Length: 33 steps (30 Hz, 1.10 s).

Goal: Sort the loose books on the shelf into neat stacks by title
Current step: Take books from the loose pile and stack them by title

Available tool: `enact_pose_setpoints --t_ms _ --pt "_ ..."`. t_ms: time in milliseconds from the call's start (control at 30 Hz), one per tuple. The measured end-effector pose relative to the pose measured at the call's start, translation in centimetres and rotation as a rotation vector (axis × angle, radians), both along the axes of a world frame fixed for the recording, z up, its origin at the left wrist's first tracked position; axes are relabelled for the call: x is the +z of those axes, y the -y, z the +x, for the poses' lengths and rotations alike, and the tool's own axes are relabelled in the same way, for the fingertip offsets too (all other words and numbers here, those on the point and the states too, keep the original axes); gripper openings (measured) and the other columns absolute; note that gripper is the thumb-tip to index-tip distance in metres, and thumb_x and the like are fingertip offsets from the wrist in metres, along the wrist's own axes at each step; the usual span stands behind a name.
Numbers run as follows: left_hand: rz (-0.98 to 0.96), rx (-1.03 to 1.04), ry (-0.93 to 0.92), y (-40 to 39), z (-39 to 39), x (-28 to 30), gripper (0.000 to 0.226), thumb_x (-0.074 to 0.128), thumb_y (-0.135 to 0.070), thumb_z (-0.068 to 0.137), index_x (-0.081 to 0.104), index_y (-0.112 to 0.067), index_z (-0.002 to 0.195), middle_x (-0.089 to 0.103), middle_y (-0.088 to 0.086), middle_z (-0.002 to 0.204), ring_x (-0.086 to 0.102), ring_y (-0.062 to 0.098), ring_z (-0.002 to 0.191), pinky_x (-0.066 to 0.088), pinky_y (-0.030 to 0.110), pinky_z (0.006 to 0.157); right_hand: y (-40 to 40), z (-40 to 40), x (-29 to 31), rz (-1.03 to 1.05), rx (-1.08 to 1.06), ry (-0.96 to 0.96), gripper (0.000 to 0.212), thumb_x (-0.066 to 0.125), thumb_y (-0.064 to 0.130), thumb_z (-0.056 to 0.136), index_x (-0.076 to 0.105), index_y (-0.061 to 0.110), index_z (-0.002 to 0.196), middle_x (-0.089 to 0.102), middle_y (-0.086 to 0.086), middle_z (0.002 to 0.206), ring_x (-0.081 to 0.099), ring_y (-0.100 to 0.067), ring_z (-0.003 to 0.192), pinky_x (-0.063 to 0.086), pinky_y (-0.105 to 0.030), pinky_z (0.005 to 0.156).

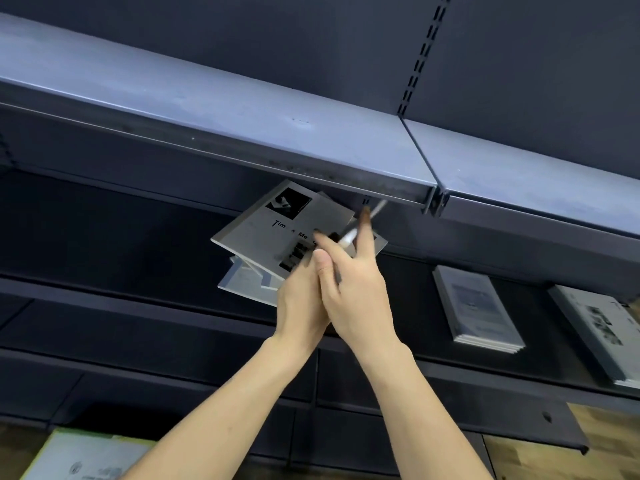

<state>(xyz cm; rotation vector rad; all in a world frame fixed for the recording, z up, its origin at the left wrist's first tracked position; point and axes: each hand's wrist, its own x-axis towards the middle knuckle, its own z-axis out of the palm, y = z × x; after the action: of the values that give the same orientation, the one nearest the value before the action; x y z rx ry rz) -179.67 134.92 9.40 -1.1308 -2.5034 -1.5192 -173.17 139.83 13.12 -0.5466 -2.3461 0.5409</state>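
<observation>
Both hands raised to a loose cluster of grey books under the upper shelf

Top grey book (pixel 277 225), cover lettered "Tim & Me", lies tilted over further grey books (pixel 247 280) fanned askew beneath it, all on the dark middle shelf (pixel 408 268) just under the blue-grey upper shelf (pixel 242 126); left hand (pixel 301 299) grips the near edge of the cluster, fingers curled under and mostly hidden behind the right hand (pixel 356 289), which crosses over it with fingers spread and extended toward the covers, a thin white pen-like object (pixel 360 225), blurred, apparently between them; neat stack of grey books (pixel 474 303) lies flat on the same shelf to the right, well apart; second stack (pixel 599 327) further right at the frame edge; pale box (pixel 79 455) at lower left
</observation>
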Motion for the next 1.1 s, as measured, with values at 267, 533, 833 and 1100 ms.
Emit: enact_pose_setpoints --t_ms 267,533,833,1100 --pt "0.132 -0.069 -0.468 -1.2 -0.1 -1.5 0.027 0.052 -0.025 0.097 0.067 -0.019 0.119 0.064 -0.008 0.123 0.054 0.015 0.121 0.031 0.046 0.112 -0.1 2.1 -4.1 -0.123 -0.186 -0.465 0.032 0.055 0.019 0.101 0.065 0.012 0.131 0.046 -0.007 0.14 0.05 -0.014 0.128 0.044 -0.022 0.105" --pt "0.091 0.128 -0.546 0.7 -1.4 -3.2 0.039 0.059 -0.003 0.088 0.07 -0.025 0.118 0.063 0.001 0.125 0.051 0.025 0.126 0.027 0.054 0.114 -0.5 2.4 -5.7 -0.421 -0.138 -0.493 0.023 0.066 0.013 0.095 0.068 0.018 0.117 0.06 0.007 0.116 0.059 -0.01 0.113 0.048 -0.016 0.09" --pt "-0.185 0.113 -0.354 2.2 -2.4 -4.9 0.054 0.064 0.005 0.077 0.064 -0.031 0.117 0.054 -0.004 0.133 0.04 0.022 0.135 0.04 0.046 0.107 -2.1 1.1 -6.6 -0.755 -0.18 -0.283 0.037 0.064 0.031 0.094 0.052 0.03 0.129 0.047 0.013 0.128 0.052 0.007 0.106 0.04 -0.01 0.087" --pt "-0.158 0.156 -0.29 2.8 -3.9 -4.3 0.056 0.05 0.008 0.075 0.063 -0.022 0.121 0.052 0.006 0.138 0.037 0.032 0.136 0.034 0.055 0.11 -5.1 0.4 -6.1 -1.177 -0.132 -0.318 0.089 0.065 -0.004 0.081 0.022 0.024 0.154 0.071 -0.007 0.104 0.073 -0.027 0.091 0.063 -0.047 0.073"
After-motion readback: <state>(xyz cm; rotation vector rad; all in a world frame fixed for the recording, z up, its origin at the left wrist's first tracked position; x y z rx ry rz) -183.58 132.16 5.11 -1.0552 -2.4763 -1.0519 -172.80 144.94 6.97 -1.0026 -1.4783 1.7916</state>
